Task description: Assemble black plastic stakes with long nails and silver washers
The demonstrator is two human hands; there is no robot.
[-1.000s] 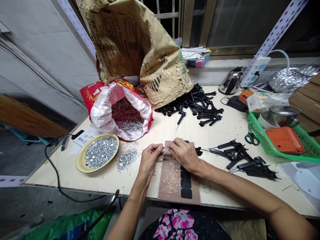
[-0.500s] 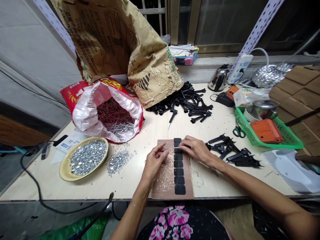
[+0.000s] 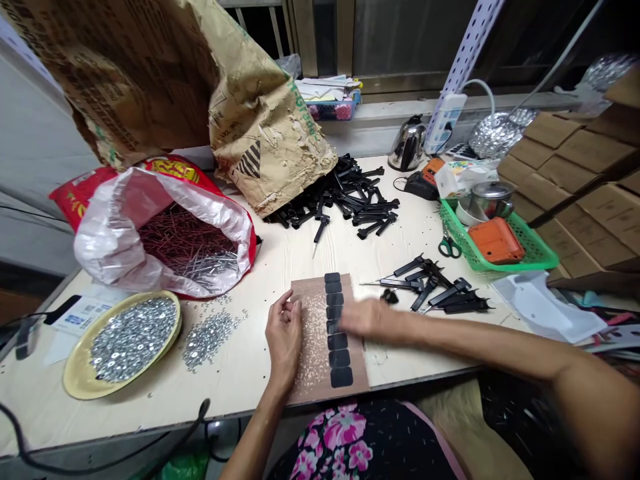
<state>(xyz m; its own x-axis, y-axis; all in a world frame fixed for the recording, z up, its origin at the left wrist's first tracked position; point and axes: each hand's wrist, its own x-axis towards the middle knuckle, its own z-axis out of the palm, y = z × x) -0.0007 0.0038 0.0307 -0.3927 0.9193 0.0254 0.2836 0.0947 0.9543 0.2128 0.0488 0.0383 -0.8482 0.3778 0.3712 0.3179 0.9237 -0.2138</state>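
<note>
My left hand rests at the left edge of a brown board, its fingers curled in. What they hold, if anything, is hidden. My right hand is smeared by motion over the board's right side, and its fingers cannot be made out. Down the board runs a column of black rounded-square pads. Pale flecks cover the board's left part. Right of the board lies a small pile of black plastic parts, with a thin metal rod sticking out on its left side.
A bowl of metal washers stands at left, with loose washers beside it. Behind are an open bag of nails, a paper sack and more black parts. At right are scissors and a green basket.
My right hand has come down the board from the upper pads and is now blurred. My left hand's fingers are more curled. The whole view has shifted, with things appearing further left.
</note>
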